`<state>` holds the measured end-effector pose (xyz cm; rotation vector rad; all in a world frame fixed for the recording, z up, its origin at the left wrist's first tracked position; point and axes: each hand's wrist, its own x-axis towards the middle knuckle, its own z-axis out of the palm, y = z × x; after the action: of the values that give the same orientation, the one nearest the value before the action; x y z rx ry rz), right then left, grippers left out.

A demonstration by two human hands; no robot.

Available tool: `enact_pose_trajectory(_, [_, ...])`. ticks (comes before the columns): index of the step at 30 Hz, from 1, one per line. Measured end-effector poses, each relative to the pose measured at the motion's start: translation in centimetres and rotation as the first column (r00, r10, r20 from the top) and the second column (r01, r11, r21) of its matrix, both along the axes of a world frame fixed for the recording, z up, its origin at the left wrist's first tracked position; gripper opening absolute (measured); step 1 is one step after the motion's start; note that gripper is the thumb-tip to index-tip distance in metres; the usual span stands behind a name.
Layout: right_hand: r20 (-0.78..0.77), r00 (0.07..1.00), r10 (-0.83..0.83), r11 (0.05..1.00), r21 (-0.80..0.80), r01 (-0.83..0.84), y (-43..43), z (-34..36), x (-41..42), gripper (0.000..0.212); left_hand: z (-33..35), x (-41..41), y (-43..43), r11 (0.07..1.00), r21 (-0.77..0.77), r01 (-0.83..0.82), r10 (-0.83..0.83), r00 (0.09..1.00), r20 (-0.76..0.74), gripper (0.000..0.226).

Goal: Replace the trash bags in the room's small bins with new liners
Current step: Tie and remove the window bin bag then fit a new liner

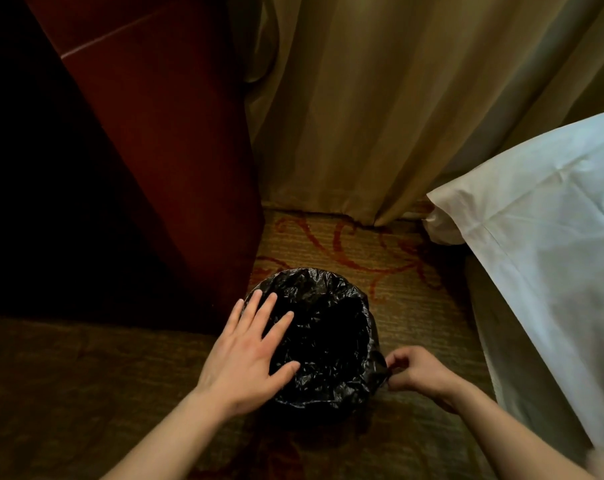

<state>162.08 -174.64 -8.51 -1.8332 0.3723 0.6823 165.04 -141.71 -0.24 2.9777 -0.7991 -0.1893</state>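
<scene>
Black crinkled plastic liner (pixel 328 344) seemingly seated already; left hand (pixel 245 355) pressing it flat-fingered, right hand (pixel 414 374) pinching its slack; only cinching to finish

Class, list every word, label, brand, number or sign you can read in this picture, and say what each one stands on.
There are none to read.
The liner, curtain, pillow and dark red surface show no print.
The carpet bears only red swirls, no letters.
</scene>
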Motion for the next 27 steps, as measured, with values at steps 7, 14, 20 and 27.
enact_pose_trajectory(7, [0.006, 1.0, -0.03, 0.998, 0.048, 0.03, -0.4, 0.5, -0.5, 0.004, -0.2, -0.1, 0.0, 0.997, -0.022, -0.072, 0.071, 0.996, -0.045, 0.083])
enact_pose_trajectory(14, [-0.469, 0.814, -0.343, 0.733, 0.409, 0.544, -0.2, 0.2, -0.9, 0.005, -1.3, -0.2, 0.2, 0.997, -0.058, -0.06, 0.061, 0.998, 0.015, 0.077])
enact_pose_trajectory(20, [-0.737, 0.548, -0.396, 0.404, 0.396, 0.825, 1.8, -0.2, -1.0, 0.011, -1.6, -0.1, 0.2, 0.994, -0.095, -0.062, 0.065, 0.998, 0.025, 0.077])
enact_pose_trajectory(27, [-0.785, 0.301, -0.541, -0.139, 0.437, 0.889, 4.3, -0.3, -1.6, 0.015, -1.7, -0.1, 0.4, 0.995, -0.077, -0.06, 0.063, 0.998, 0.026, 0.079])
